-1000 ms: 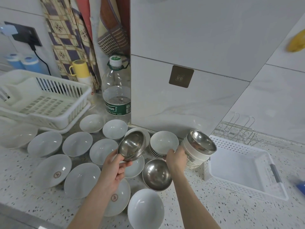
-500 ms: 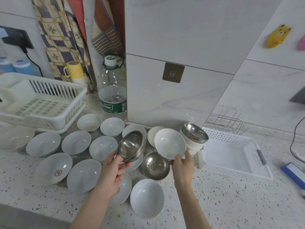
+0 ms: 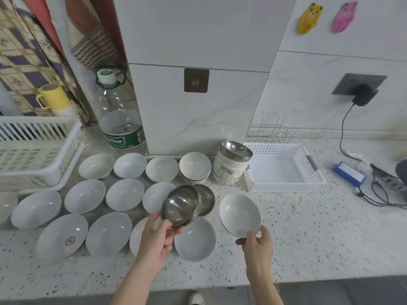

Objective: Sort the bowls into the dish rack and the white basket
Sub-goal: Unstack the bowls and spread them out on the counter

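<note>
The right hand (image 3: 256, 244) is pinching a white bowl (image 3: 240, 215), the white basket (image 3: 286, 183) lying just beyond, up-right; the left hand (image 3: 157, 235) is gripping a steel bowl (image 3: 179, 205).

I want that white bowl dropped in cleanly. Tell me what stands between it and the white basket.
Nothing visible does. The right hand holds the white bowl above bare counter, in front of the white basket. The stacked bowls topped by a steel bowl stand left of the basket, off that path.
</note>
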Tool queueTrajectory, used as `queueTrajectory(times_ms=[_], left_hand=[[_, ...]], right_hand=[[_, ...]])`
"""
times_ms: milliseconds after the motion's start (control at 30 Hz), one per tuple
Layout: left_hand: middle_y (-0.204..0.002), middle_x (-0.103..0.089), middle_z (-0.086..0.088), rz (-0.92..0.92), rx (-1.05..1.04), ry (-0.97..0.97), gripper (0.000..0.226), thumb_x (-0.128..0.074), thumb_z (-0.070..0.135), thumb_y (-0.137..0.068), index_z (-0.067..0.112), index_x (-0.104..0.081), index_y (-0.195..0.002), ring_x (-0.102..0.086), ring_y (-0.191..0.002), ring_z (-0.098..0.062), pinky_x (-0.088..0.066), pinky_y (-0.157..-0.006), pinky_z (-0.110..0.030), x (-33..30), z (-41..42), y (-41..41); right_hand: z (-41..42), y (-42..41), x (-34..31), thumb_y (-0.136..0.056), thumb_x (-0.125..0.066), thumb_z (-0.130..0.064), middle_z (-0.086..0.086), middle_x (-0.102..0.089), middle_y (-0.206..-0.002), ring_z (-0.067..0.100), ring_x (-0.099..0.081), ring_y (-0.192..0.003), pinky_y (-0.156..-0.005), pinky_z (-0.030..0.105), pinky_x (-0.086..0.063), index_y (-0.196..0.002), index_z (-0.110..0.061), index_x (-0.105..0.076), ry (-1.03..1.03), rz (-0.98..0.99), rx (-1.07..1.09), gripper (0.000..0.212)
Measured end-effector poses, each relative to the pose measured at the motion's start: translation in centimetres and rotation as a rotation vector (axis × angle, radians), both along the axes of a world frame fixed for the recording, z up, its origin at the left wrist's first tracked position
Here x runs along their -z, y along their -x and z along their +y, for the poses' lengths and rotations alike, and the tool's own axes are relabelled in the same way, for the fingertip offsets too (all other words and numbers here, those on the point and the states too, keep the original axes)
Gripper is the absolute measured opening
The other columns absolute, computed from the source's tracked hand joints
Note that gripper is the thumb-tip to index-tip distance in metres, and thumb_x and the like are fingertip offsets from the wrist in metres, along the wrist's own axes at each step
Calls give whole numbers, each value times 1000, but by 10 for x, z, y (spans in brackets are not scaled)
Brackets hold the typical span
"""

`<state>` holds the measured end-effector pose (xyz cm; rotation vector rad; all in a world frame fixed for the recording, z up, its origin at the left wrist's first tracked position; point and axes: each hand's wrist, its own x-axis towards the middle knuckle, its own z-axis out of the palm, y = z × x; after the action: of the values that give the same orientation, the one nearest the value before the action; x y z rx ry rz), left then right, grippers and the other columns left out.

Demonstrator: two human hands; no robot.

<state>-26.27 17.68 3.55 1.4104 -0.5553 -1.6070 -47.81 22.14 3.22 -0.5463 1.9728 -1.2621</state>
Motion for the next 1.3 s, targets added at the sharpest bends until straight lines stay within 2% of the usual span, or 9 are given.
queueTrajectory(times_ms=[167,267,367,467,567,667,900,1200,1300], left_hand=[[-73,-74,-20,-241,106,31,47,-57,7,-91,43,-50,-121,-46,-35,-4,-28,-34,-19,3,12,19],[-70,-75,-12,-316,182,42,51,-59,11,-91,42,-45,-130,-54,-41,-3,-32,-36,-20,9,14,33],[-71,-76,-7,-363,251,36,54,-58,15,-93,41,-38,-136,-47,-37,-4,-34,-39,-20,15,10,56],[-71,-77,-1,-448,310,63,58,-57,17,-94,39,-33,-143,-51,-37,0,-38,-42,-19,18,-3,83],[-79,-76,-2,-496,310,93,59,-57,14,-94,32,-33,-145,-68,-56,-1,-43,-49,-15,18,-17,112],[-91,-73,0,-523,305,89,57,-57,14,-94,31,-33,-143,-71,-64,-2,-43,-48,-11,21,-28,135],[-100,-70,-1,-595,271,-7,60,-56,17,-96,33,-26,-145,-70,-63,3,-44,-48,-16,35,-47,162],[-98,-68,3,-638,168,-47,50,-54,16,-97,31,-33,-139,-71,-61,0,-43,-46,-18,46,-52,176],[-110,-67,-4,-645,137,-60,51,-55,19,-98,29,-33,-143,-64,-45,1,-41,-43,-17,49,-50,178]], right_hand=[[30,15,3,-94,-44,-10,3,-70,-55,22,-67,-75,-63,33,-47,-125,-17,-49,-21,6,98,32],[34,29,6,-93,-47,-12,2,-70,-54,20,-63,-67,-64,33,-45,-125,-19,-47,-10,12,175,33],[28,45,5,-92,-50,-12,5,-69,-52,18,-62,-69,-69,35,-47,-121,-22,-49,-3,-8,214,31],[19,63,3,-91,-50,-10,7,-68,-52,18,-59,-64,-63,32,-45,-116,-26,-48,21,-30,210,29],[7,87,5,-92,-51,-11,8,-68,-51,20,-59,-62,-61,31,-45,-115,-27,-48,7,-28,161,28],[-5,110,11,-92,-52,-8,9,-66,-48,23,-61,-61,-63,31,-47,-117,-22,-49,-15,-30,105,29],[-24,147,22,-93,-51,-10,7,-66,-46,22,-61,-59,-59,30,-45,-118,-21,-50,-73,15,-78,28],[-32,166,33,-94,-49,-9,9,-67,-51,19,-56,-53,-60,31,-45,-121,-23,-52,-118,-9,-302,31],[-30,168,34,-94,-48,-8,10,-68,-52,12,-54,-44,-57,29,-43,-124,-24,-51,-127,-21,-370,34]])
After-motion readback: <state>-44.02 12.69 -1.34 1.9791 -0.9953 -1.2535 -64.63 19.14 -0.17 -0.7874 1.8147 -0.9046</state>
